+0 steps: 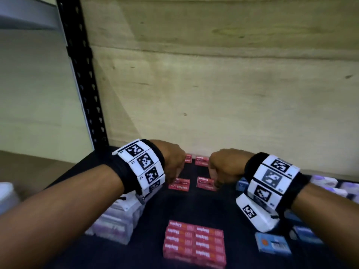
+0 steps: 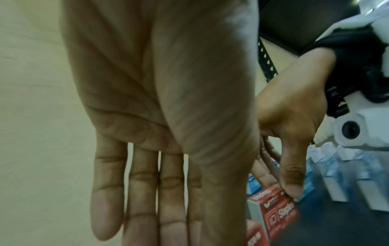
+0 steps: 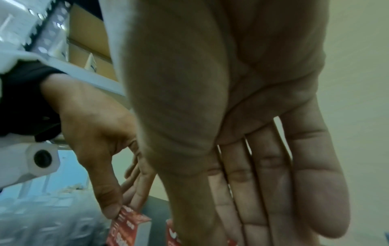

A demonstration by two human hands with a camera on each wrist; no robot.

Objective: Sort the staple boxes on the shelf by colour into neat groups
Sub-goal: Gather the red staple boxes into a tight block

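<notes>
Two red staple boxes lie side by side on the dark shelf (image 1: 194, 206). My left hand (image 1: 172, 180) pinches the left red box (image 1: 179, 185) between thumb and straight fingers, as the right wrist view shows at that box (image 3: 128, 229). My right hand (image 1: 215, 182) pinches the right red box (image 1: 205, 183) the same way, its thumb on the box's near corner (image 2: 280, 212). Two more red boxes (image 1: 202, 160) sit behind, against the back wall. A neat block of several red boxes (image 1: 194, 243) lies at the front.
Blue boxes (image 1: 273, 242) lie at the right, partly under my right wrist. Pale white-purple boxes (image 1: 116, 222) are stacked at the left, with more at the far right (image 1: 330, 183). A black slotted upright (image 1: 85, 78) stands at the back left before the wooden back panel (image 1: 213, 94).
</notes>
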